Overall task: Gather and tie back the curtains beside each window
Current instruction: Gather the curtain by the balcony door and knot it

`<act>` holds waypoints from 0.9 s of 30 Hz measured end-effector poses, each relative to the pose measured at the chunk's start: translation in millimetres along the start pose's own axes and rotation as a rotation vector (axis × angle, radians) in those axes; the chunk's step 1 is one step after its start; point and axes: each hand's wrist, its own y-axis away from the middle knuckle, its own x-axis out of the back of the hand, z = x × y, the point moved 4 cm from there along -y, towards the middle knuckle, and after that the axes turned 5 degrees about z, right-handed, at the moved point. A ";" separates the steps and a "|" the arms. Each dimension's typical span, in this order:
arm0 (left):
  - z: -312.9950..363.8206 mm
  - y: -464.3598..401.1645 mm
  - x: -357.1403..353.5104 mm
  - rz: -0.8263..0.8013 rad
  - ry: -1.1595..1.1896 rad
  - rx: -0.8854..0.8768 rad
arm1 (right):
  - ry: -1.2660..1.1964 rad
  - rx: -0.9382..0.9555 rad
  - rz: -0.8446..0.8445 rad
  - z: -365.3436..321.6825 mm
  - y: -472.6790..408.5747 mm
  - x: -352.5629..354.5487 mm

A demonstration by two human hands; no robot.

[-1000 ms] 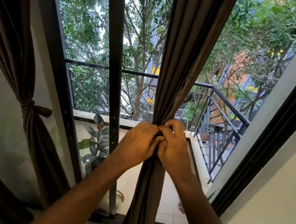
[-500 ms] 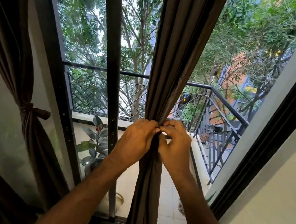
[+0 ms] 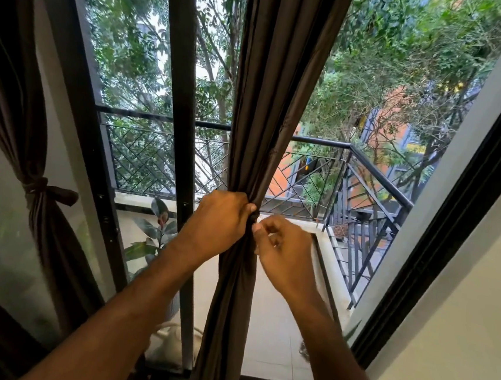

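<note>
Curtain [image 3: 270, 100], dark brown, bunched narrow where left hand [image 3: 218, 223] grips it; right hand [image 3: 283, 254] pinches beside.

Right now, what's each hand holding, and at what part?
Left hand grips the middle curtain at its gathered waist. Right hand sits beside the same spot, fingers curled; whether it pinches fabric or a tie cannot be told.

Curtain [image 3: 270, 100] top cut off; tie perhaps hidden.
</note>
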 end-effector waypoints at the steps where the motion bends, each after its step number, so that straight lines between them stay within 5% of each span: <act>1: 0.3 -2.0 0.0 -0.026 -0.022 0.016 | 0.015 -0.021 -0.055 1.0 4.0 -4.7; 9: 1.7 -11.2 4.0 -0.149 0.115 0.043 | 0.131 0.077 -0.077 -4.9 -10.0 -8.8; 17: -21.5 11.7 4.8 -0.260 0.897 0.267 | -0.043 0.095 -0.182 0.6 -17.6 -3.5; 22: -26.4 19.5 -1.2 0.034 1.058 0.409 | -0.037 0.178 -0.166 1.9 -18.5 -7.6; 27: -16.7 12.4 8.6 0.190 0.953 0.324 | 0.021 0.288 -0.097 4.0 -23.8 -3.6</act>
